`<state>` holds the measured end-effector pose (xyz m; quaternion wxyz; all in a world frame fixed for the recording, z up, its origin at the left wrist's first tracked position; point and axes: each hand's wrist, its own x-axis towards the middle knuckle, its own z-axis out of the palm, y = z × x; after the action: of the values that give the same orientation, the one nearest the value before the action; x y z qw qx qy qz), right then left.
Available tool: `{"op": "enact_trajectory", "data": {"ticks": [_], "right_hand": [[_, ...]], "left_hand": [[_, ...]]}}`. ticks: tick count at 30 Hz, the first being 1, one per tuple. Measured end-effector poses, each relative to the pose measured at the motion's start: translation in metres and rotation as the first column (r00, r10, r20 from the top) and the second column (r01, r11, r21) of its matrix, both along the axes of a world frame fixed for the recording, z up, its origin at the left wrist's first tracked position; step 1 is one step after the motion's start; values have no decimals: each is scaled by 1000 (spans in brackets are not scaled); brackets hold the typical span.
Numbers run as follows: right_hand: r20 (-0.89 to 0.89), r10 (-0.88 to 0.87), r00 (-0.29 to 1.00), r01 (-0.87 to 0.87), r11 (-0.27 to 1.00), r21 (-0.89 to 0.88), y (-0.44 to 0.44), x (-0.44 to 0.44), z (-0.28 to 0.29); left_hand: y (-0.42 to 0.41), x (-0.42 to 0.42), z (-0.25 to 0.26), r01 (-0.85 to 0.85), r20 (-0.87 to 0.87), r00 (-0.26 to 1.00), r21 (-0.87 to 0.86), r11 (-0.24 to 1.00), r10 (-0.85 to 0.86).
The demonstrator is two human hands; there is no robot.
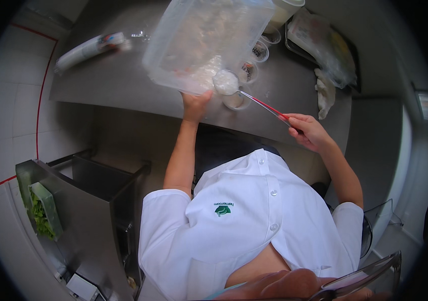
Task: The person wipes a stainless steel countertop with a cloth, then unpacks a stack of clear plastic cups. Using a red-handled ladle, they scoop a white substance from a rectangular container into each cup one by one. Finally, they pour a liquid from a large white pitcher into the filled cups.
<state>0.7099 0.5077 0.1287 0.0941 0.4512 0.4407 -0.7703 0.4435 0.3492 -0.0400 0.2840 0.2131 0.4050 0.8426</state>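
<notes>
My left hand grips the near end of a large translucent plastic tub. A pale, wet-looking food lies inside it. In my right hand is the handle of a metal ladle, which has a red strip along it. The ladle's bowl holds a white, translucent food, at the tub's near right corner. Just below the bowl stands a clear plastic cup, partly hidden by the ladle. Further cups, such as one with dark and orange bits, run in a row along the tub's right side.
A sleeve of stacked cups lies on the left of the steel table. To the right are a tray with plastic bags and a crumpled cloth. A tall container stands behind the cups. Leafy greens sit lower left.
</notes>
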Motion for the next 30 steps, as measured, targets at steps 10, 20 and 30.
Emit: {"op": "enact_trajectory", "data": {"ticks": [10,20,30], "right_hand": [[-50,-45,998,52,988,148,-8,46,-44],[172,283,943,-147,-110,983,-58,46,-94],[-136,97,986,89,388,917,-62,63,-127]], "left_hand": [[-1,3,12,-7,65,998,87,996,1],[0,4,10,-22,109,994,158,987,5],[-4,4,31,19,99,994,158,987,-35]]}}
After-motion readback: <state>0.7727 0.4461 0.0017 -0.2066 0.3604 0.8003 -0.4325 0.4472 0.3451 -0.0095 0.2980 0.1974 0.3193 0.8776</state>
